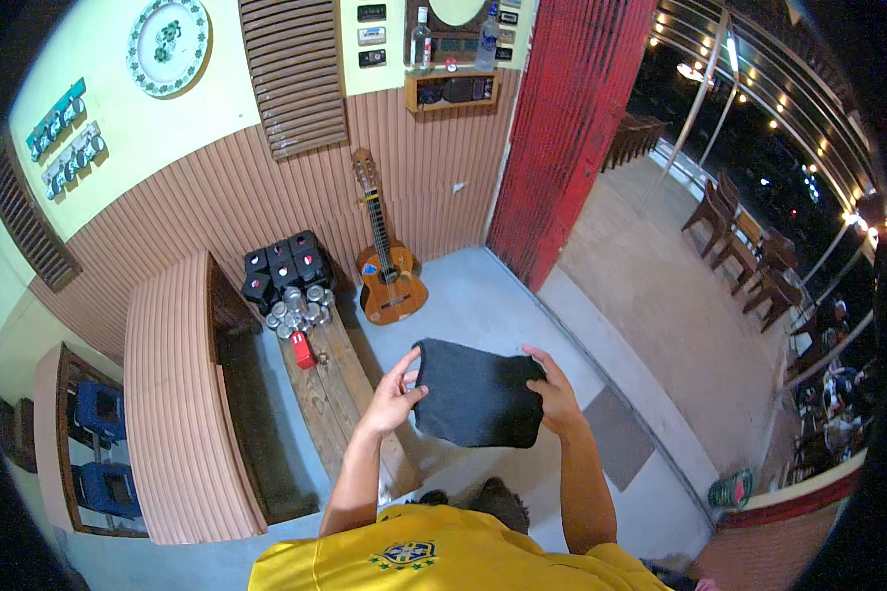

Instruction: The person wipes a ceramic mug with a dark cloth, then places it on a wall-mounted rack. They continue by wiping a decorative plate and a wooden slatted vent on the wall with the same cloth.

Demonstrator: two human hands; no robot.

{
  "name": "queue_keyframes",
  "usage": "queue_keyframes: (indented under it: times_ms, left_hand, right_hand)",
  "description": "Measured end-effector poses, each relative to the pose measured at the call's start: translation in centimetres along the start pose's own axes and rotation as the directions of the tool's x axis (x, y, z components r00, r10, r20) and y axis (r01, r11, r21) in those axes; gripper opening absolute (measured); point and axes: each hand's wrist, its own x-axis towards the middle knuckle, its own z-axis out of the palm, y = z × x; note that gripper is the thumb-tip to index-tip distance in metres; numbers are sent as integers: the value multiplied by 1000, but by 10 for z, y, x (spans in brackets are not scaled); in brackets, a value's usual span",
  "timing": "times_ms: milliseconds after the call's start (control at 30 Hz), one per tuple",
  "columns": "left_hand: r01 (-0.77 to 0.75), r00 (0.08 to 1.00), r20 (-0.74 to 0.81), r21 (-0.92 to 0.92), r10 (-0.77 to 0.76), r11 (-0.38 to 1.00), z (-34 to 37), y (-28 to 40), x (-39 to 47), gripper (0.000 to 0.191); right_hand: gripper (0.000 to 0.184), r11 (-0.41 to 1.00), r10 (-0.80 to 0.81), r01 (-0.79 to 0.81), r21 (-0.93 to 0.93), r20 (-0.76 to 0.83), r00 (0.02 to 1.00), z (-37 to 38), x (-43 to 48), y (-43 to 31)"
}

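Note:
A black, roughly rectangular piece of soft-looking sheet material (479,395) is held up in front of my body, its face turned towards me. Whether it is fabric or rubber, I cannot tell. My left hand (392,399) grips its left edge, thumb on the near face. At the right edge my right hand (559,397) pinches it the same way. Its upper edge dips in the middle, and the corners look rounded. Beyond and to the left runs a wooden bench (332,391) bearing several glass jars (296,310), a red box-shaped object (302,349) and several black containers (284,260).
An acoustic guitar (390,288) leans against the ribbed wall. A ribbed counter (185,414) stands left. Right, a red folding shutter (569,133) borders a doorway to a terrace with chairs (772,288). A floor mat (616,438) and a green basket (730,490) lie near the threshold.

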Motion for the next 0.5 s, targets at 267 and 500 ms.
queue_keyframes:
  times_ms: [267, 500]
  left_hand:
    - [73, 928, -367, 29, -57, 997, 38, -30, 87, 43]
    - [-116, 728, -684, -60, 44, 991, 46, -15, 117, 41]
  right_hand:
    - [44, 916, -101, 213, -340, 319, 942, -77, 165, 32]
    - [37, 768, 41, 227, -599, 401, 915, -45, 272, 29]
